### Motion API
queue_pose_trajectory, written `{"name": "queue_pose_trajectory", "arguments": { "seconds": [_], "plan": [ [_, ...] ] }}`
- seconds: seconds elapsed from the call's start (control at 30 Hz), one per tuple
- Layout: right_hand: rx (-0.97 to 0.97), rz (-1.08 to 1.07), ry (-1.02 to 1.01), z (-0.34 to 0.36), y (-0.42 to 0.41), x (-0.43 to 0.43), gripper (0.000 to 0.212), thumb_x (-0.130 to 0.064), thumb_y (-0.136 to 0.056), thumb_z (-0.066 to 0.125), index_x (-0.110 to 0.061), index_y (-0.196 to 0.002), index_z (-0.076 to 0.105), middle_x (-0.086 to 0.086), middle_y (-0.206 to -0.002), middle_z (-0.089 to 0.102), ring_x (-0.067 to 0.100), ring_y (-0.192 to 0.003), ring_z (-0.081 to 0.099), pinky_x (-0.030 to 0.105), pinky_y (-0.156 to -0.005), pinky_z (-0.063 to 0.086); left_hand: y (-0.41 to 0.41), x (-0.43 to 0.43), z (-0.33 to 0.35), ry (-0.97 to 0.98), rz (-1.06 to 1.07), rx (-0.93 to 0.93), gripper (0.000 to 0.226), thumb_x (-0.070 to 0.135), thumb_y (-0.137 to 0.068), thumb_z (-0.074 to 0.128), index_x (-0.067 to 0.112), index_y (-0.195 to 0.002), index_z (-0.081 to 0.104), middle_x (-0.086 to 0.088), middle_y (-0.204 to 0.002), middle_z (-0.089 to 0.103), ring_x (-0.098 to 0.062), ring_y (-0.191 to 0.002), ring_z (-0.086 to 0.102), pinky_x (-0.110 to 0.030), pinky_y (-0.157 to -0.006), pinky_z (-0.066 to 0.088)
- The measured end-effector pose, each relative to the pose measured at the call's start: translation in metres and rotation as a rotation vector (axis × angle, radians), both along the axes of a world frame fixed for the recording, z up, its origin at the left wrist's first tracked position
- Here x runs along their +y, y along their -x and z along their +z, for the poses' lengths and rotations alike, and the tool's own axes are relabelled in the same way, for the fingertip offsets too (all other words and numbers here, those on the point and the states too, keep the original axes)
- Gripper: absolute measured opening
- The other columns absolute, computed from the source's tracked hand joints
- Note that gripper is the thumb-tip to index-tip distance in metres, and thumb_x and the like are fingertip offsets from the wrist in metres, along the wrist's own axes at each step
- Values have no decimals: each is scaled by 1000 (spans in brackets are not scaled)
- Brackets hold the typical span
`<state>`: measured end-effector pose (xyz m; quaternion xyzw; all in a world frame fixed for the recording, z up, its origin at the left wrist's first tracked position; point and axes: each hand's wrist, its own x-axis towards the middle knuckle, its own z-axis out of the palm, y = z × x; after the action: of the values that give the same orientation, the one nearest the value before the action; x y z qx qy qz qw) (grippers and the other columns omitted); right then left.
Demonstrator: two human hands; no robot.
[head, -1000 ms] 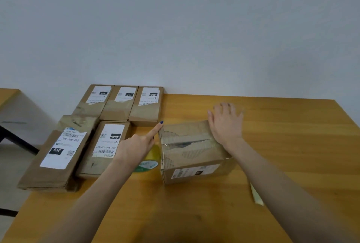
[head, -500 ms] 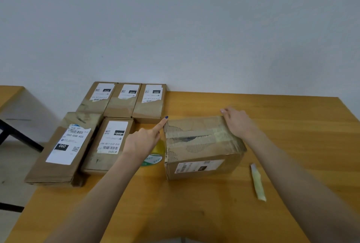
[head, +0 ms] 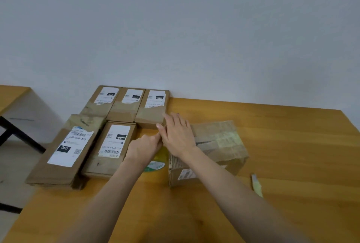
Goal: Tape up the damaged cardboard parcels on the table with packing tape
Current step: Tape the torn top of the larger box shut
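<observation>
Wooden table (head: pixel 292 145) met a pale wall. Right hand (head: pixel 178 137) lay flat, fingers straight, on the left top of the taped cardboard box (head: pixel 218 145). Left hand (head: pixel 143 150), touching it, was curled at the box's left edge; what it pinched, if anything, was hidden. Just beneath it lay the tape roll (head: pixel 157 162); flat parcels (head: pixel 113 145) sat to its left.

Soft, even light is falling across the scene, leaving the wall (head: pixel 194 28) a dull grey-blue and laying only faint shadows beside the flat parcels (head: pixel 58 172) at the left edge of the table (head: pixel 292 145). Everything is looking slightly soft, the label (head: pixel 115 139) print is smearing, and the wide lens is bowing the table's far edge.
</observation>
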<state>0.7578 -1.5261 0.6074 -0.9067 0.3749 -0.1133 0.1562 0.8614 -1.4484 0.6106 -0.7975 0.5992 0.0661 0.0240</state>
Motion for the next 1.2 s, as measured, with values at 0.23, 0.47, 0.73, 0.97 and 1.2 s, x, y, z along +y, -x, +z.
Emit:
{"name": "queue_pose_trajectory", "arguments": {
  "seconds": [0.23,0.47,0.73,0.97,1.2],
  "plan": [
    [158,-95,94,4,47,-33,61,-49,-102,18,-18,-154,9,11,-156,26,25,-147,16,53,-116,11,-1,1,1,-14,1,-23,62,37,-104,23,47,-131,-31,-2,-77,55,-18,-68,63,-34,-64,57],
    [249,-503,-5,6,136,-77,63,-51,-100,23,-12,-149,24,19,-139,48,35,-130,42,50,-100,38,5,0,3,23,24,-19,58,39,-103,20,48,-128,-31,0,-70,47,-12,-52,46,-25,-44,39],
    [72,-495,-235,5,139,-82,58,-51,-102,20,-4,-94,54,16,-91,63,29,-78,58,38,-72,49,7,-3,-5,38,46,-11,57,37,-104,21,46,-129,-30,-2,-73,54,-15,-58,54,-26,-50,46],
    [234,-386,34,23,119,-65,52,-42,-102,32,-11,-144,33,17,-151,32,33,-142,25,56,-109,32,7,-5,-6,45,50,-44,61,34,-104,23,44,-142,-23,0,-70,50,-10,-52,47,-23,-45,42],
    [324,-185,-220,23,54,-19,123,-92,-62,43,-24,-155,-1,11,-159,-19,34,-145,-20,77,-103,-3,6,-4,-9,29,32,-41,62,35,-104,24,42,-143,-24,-3,-75,56,-14,-59,57,-29,-55,53]
  ]
}}
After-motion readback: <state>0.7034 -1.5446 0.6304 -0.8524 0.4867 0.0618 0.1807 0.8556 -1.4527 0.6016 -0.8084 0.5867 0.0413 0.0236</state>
